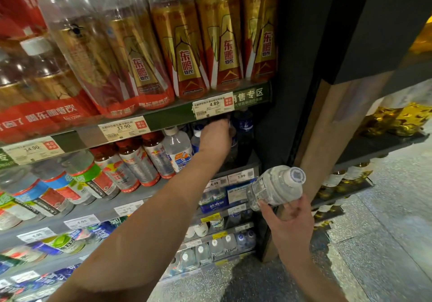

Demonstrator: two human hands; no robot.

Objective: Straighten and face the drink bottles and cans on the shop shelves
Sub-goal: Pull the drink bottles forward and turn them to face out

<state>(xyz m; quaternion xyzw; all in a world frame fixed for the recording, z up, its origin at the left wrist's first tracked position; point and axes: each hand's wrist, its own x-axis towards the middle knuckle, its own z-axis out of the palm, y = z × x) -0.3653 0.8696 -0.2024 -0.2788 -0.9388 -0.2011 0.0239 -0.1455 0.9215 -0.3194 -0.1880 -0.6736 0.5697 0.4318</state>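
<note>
Standing on the top shelf (210, 109): four gold-labelled bottles (187, 51) facing front. Showing on the shelf edges: three upper price tags (214, 106). Standing on the shelf below: three red-capped silver bottles (135, 161). Reaching in: two hands, the left hand (216, 138) and the right hand (288, 222), the latter carrying one clear water bottle (273, 188).

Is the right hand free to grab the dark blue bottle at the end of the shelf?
Probably not yet. The right hand already holds a clear water bottle, and the left hand reaches into the shelf right beside the dark blue bottle, crowding the gap.
</note>
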